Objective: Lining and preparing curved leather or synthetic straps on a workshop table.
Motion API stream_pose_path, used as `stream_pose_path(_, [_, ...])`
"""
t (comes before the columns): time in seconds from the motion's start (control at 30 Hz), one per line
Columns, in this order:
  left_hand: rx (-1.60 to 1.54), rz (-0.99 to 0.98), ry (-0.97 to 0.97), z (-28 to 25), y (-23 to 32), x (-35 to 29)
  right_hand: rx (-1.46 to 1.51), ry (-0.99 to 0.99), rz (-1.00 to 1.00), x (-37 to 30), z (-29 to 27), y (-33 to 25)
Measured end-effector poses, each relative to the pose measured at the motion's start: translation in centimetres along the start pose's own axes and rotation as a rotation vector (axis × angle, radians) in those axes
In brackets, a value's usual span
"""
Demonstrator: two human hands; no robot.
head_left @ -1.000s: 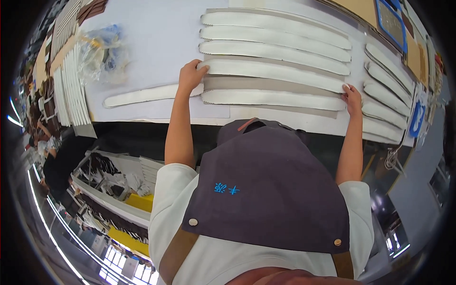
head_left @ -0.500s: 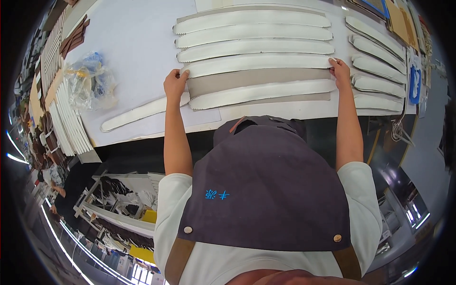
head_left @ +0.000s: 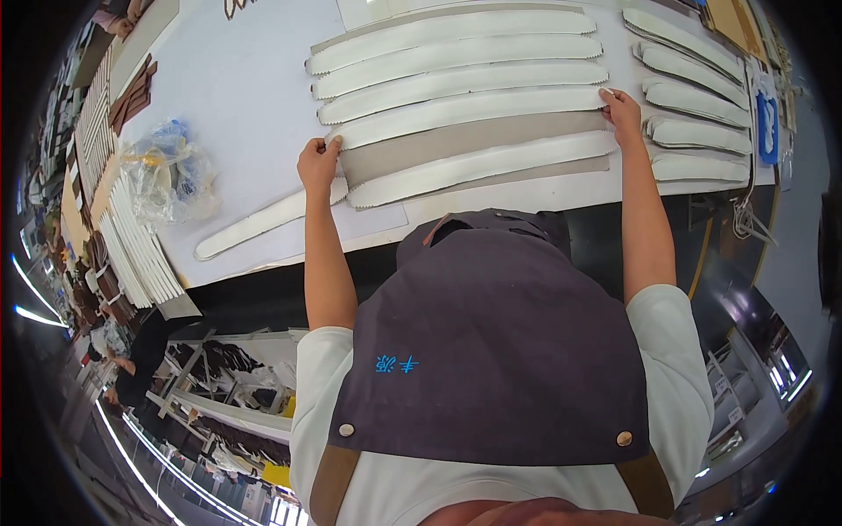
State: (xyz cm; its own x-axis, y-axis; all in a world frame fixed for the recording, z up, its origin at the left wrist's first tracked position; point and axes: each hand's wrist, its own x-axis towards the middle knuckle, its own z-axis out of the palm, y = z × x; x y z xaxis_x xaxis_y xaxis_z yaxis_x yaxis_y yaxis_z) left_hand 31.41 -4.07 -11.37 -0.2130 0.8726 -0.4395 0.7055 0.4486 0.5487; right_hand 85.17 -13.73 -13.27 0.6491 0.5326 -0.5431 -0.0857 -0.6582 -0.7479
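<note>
Both my hands are at the ends of a long, white, slightly curved strip [head_left: 469,110], which looks like leather or synthetic sheet. My left hand [head_left: 318,163] pinches its left end between thumb and fingers. At the other end, my right hand [head_left: 622,116] grips the tip the same way. Under the strip lies a grey-brown sheet [head_left: 474,138], bare in a band on the near side. Several similar strips with notched ends lie farther away on it, edge against edge. One more white strip [head_left: 482,168] rests nearer me.
Stacks of white strips [head_left: 697,133] lie on the table's right. A single strip [head_left: 254,230] is left of my left forearm. Farther left are a clear plastic bag [head_left: 171,171] and narrow white strips [head_left: 140,254]. A blue-handled item [head_left: 767,131] sits at the right edge.
The view has shifted slightly, moving the table layout within the picture. Both hands still grip the same strip by its ends, and its place among the others looks nearly the same.
</note>
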Motion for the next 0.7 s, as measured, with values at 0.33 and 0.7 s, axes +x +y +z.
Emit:
stream_pose_path(0.33, [-0.024,0.002,0.042,0.2,-0.5,0.3,-0.026,0.005,-0.024,0.1,0.2,0.2])
stream_pose_path(0.7, [0.324,0.562,0.027,0.8,-0.9,-10.3,-0.842,-0.160,-0.890,-9.8,-1.4,2.2])
